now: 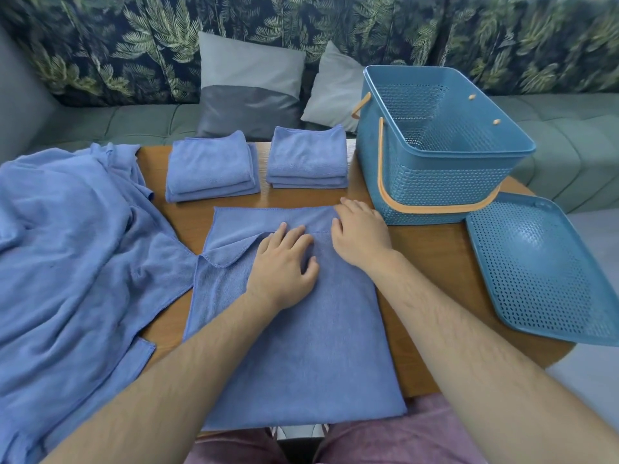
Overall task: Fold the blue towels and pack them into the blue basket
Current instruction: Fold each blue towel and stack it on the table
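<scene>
A blue towel (294, 346) lies spread on the wooden table in front of me, its top left corner turned over. My left hand (284, 266) rests flat on its upper middle, fingers relaxed. My right hand (360, 232) presses on the towel's top right corner, palm down. Two stacks of folded blue towels (211, 169) (308, 159) sit beyond it. The blue basket (438, 182) with orange handles stands empty at the right. A heap of unfolded blue towels (67, 249) covers the left side.
The basket's perforated blue lid (542, 266) lies flat at the table's right edge (435, 249). A sofa with grey cushions (251, 85) and a leaf-patterned back runs behind the table. My lap in pink shorts shows below the near edge.
</scene>
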Available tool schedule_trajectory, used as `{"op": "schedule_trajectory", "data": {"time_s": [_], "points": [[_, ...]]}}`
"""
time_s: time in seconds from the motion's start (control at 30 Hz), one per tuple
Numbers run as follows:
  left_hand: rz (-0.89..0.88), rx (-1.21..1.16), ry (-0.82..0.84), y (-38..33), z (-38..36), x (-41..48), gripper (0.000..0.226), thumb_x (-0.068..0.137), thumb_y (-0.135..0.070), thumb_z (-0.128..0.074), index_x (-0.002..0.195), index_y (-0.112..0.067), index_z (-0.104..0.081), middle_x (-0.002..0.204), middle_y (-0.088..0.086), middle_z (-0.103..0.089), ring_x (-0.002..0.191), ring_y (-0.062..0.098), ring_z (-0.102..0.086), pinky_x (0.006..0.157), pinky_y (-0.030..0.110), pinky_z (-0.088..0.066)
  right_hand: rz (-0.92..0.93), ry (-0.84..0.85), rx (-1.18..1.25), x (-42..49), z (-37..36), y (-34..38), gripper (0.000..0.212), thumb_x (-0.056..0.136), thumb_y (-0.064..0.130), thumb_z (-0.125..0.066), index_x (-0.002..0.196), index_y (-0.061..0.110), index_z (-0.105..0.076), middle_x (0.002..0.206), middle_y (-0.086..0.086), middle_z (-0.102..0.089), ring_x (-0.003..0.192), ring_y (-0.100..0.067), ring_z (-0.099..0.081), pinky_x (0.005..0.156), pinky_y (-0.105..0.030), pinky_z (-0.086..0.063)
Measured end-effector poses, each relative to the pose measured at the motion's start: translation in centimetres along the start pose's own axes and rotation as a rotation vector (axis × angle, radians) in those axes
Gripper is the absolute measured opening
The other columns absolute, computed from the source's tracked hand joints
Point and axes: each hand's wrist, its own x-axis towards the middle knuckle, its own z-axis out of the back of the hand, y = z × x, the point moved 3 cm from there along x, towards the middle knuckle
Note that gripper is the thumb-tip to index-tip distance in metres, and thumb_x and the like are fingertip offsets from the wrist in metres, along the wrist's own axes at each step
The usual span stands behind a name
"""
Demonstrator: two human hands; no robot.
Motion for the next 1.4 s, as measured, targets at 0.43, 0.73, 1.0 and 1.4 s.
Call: {"op": "schedule_trajectory", "data": {"time_s": [0.43,0.73,1.0,1.4], "points": [[0.093,0.027,0.09,1.5,1.1,-0.9,0.047,0.097,-0.048,-0.038,0.137,-0.028,-0.052,0.154,-0.009,-0.042,0.147,0.02,-0.03,0.121,0.047,-0.017,0.095,-0.257,0.092,-3.6,-2.3,0.1,0.027,0.093,0.033,-0.052,0.113,0.023,-0.066,0.111,0.004,-0.059,0.105,-0.023,-0.053,0.099,-0.039,-0.034],[0.224,0.157,-0.04,11.6,6.6,-1.3,0.034,0.092,-0.053,-0.059,0.102,-0.021,-0.061,0.099,-0.003,-0.051,0.102,0.025,-0.048,0.092,0.042,-0.037,0.052,-0.328,0.236,-3.3,-1.7,-0.6,0.016,0.081,0.018,-0.065,0.097,0.015,-0.066,0.096,-0.005,-0.057,0.093,-0.029,-0.052,0.084,-0.042,-0.041],[0.17,-0.028,-0.142,13.0,7.7,-1.8,0.013,0.08,-0.033,-0.05,0.082,-0.02,-0.051,0.083,-0.009,-0.052,0.086,0.018,-0.046,0.078,0.044,-0.043,0.096,-0.155,0.619,-1.2,-0.8,-2.8,0.009,0.089,0.012,-0.07,0.09,0.018,-0.063,0.092,0.008,-0.063,0.089,-0.007,-0.058,0.083,-0.014,-0.042],[0.166,-0.124,-0.201,12.9,8.0,-1.9,0.007,0.092,-0.017,-0.063,0.099,-0.02,-0.061,0.087,-0.006,-0.065,0.08,0.015,-0.06,0.073,0.031,-0.045,0.019,-0.226,0.573,-2.1,-1.6,-3.3,0.007,0.085,0.026,-0.061,0.091,0.024,-0.062,0.092,0.013,-0.066,0.091,-0.01,-0.061,0.083,-0.032,-0.049]]}}
